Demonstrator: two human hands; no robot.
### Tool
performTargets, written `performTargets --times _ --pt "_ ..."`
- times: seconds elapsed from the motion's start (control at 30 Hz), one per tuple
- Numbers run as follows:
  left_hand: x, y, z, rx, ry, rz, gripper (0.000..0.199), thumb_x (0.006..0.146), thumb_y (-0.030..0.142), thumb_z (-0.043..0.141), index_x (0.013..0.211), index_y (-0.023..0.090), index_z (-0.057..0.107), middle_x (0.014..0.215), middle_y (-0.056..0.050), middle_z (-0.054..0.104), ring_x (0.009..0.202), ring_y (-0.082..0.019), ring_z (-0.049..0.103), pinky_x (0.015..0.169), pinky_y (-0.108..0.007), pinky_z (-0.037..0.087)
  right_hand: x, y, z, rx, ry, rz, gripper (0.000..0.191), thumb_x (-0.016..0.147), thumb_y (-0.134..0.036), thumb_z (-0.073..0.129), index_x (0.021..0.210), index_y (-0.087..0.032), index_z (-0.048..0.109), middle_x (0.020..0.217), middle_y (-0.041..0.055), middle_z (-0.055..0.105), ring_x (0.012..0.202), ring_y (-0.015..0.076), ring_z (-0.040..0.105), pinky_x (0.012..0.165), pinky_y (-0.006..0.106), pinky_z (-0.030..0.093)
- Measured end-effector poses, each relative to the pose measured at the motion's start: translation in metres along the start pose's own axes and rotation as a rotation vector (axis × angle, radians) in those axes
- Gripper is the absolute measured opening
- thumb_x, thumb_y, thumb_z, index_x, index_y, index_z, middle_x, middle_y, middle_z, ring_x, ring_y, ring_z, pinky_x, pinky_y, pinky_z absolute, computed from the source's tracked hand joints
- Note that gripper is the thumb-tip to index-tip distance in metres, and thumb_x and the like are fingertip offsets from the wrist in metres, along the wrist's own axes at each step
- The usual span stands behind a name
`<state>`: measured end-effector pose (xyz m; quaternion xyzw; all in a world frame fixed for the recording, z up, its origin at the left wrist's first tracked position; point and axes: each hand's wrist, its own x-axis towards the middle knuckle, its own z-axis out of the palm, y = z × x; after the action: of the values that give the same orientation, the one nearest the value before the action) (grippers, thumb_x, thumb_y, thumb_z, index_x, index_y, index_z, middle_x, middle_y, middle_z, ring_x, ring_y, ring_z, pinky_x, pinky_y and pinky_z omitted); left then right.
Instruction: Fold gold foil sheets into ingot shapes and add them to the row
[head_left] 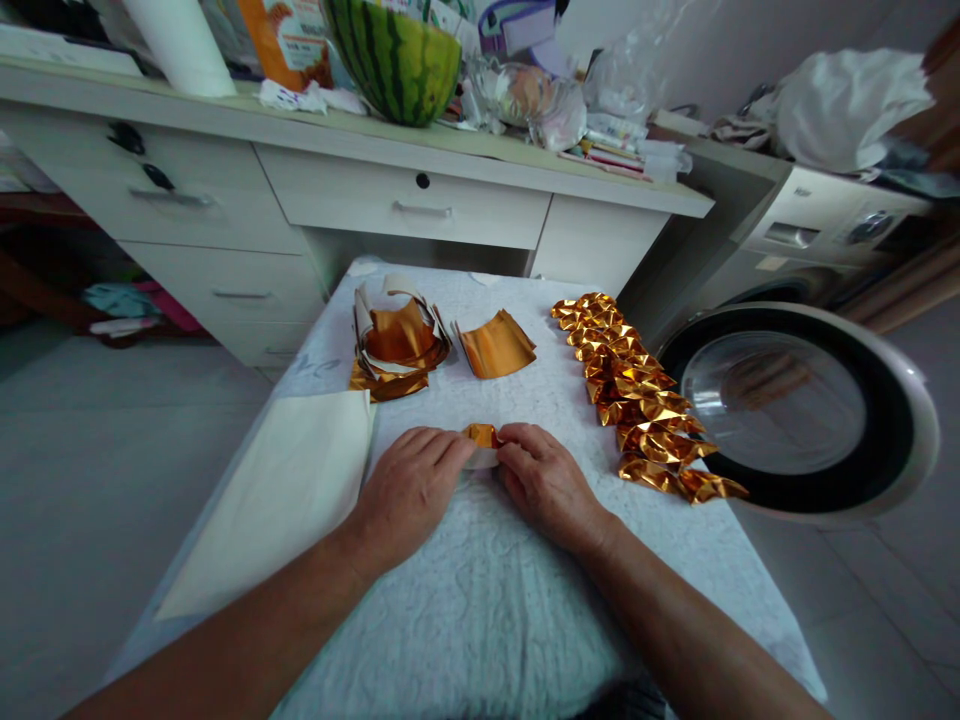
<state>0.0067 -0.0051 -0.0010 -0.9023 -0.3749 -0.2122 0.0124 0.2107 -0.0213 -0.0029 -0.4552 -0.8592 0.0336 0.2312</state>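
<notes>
Between my two hands is a small sheet of gold foil paper [481,435], partly curled, with a pale part showing below the gold. My left hand [415,480] grips its left end, thumb and fingers pressed together. On the right end, my right hand [544,478] pinches it the same way. Just beyond lies a short stack of gold foil sheets [499,345]. Farther left sits a larger curled bundle of gold sheets [397,335] with white wrapping around it. Folded gold foil pieces [637,390] form overlapping rows along the table's right side.
A cloth-covered table [480,620] carries everything, with a large white paper [277,500] at its left. Behind it stands a white desk [420,190] holding a cut watermelon [394,60]. An open washing machine door [795,400] juts in at the right.
</notes>
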Motion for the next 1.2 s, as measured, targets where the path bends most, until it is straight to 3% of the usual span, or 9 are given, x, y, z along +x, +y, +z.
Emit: performTargets --times 0.13,0.33,0.5,0.73,0.87,1.1,1.2 --pt "0.0001 -0.0016 0.001 -0.013 0.0 -0.007 0.011 0.088 0.009 0.053 0.087 0.017 0.061 0.091 -0.006 0.067 0.088 -0.023 0.06 0.081 -0.041 0.051 0.0011 0.0001 0.0007 -0.019 -0.091 0.002 0.014 0.089 -0.008 0.051 0.084 -0.016 0.062 0.091 0.0067 0.066 0.087 0.0188 0.055 0.084 0.031 0.046" --pt "-0.002 -0.0024 0.0046 -0.024 0.061 0.031 0.013 0.088 0.008 0.053 0.091 0.016 0.063 0.115 -0.01 0.063 0.107 -0.024 0.058 0.094 -0.042 0.049 0.003 -0.0006 -0.0018 -0.04 -0.107 0.002 0.013 0.09 -0.01 0.052 0.084 -0.016 0.061 0.086 0.0057 0.064 0.083 0.0185 0.052 0.079 0.03 0.043" --pt "-0.0032 -0.0027 0.0065 -0.086 -0.037 0.05 0.014 0.092 0.012 0.05 0.083 0.016 0.059 0.093 -0.006 0.066 0.089 -0.021 0.06 0.084 -0.04 0.052 0.0038 -0.0018 -0.0007 -0.037 -0.102 0.012 0.016 0.089 -0.007 0.05 0.084 -0.017 0.062 0.082 0.0047 0.062 0.08 0.0184 0.05 0.078 0.03 0.042" --pt "-0.0014 -0.0008 0.0017 -0.038 -0.071 0.115 0.015 0.094 0.013 0.047 0.084 0.017 0.058 0.081 -0.003 0.061 0.08 -0.019 0.057 0.079 -0.038 0.049 0.0032 -0.0016 0.0 -0.031 -0.087 0.007 0.018 0.093 -0.013 0.051 0.08 -0.017 0.063 0.081 0.0051 0.062 0.079 0.0181 0.049 0.075 0.03 0.041" --pt "-0.0029 -0.0014 0.0006 -0.047 -0.068 0.134 0.018 0.094 0.012 0.045 0.083 0.018 0.057 0.078 -0.002 0.06 0.077 -0.018 0.056 0.079 -0.037 0.047 0.0003 0.0005 -0.0004 0.014 -0.079 -0.001 0.022 0.096 -0.014 0.048 0.081 -0.017 0.063 0.084 0.0053 0.064 0.081 0.0174 0.051 0.077 0.029 0.042" --pt "0.0 -0.0028 0.0057 -0.183 -0.107 -0.011 0.017 0.089 0.009 0.052 0.101 0.018 0.061 0.091 -0.004 0.065 0.088 -0.02 0.057 0.079 -0.035 0.049 0.002 0.001 -0.0019 0.13 -0.046 0.05 0.018 0.092 -0.008 0.05 0.09 -0.018 0.065 0.084 0.0045 0.066 0.08 0.0164 0.055 0.077 0.028 0.044" --pt "0.0029 -0.0032 0.0082 -0.159 -0.112 -0.028 0.013 0.091 0.013 0.053 0.096 0.019 0.064 0.087 -0.004 0.063 0.086 -0.019 0.055 0.078 -0.034 0.049 0.003 0.0013 -0.0008 0.186 -0.031 0.105 0.018 0.09 -0.007 0.051 0.094 -0.019 0.064 0.083 0.0035 0.065 0.08 0.016 0.056 0.075 0.028 0.045"
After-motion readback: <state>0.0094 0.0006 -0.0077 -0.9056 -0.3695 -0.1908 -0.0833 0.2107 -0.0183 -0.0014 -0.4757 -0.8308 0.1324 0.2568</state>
